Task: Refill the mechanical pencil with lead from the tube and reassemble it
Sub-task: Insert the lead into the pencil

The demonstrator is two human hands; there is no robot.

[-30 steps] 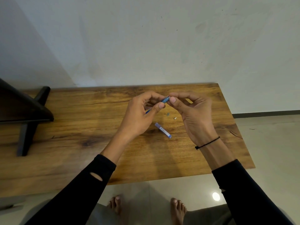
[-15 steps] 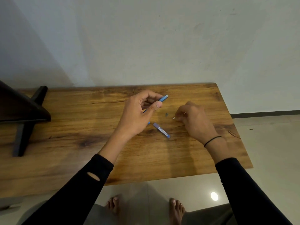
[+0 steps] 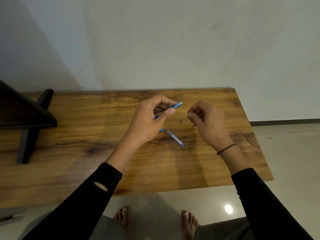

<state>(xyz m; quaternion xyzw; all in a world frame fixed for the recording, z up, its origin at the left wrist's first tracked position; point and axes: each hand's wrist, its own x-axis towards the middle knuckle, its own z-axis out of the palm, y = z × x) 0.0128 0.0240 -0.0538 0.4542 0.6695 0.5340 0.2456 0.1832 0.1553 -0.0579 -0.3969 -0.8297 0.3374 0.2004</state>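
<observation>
Head view: near the frame's centre the left hand pinches the blue mechanical pencil between thumb and fingers, its grey end pointing upper right. Just right of it the right hand is curled shut above the wooden table; whether it holds anything I cannot tell. The lead tube lies below and between them, a tiny grey part just above it
</observation>
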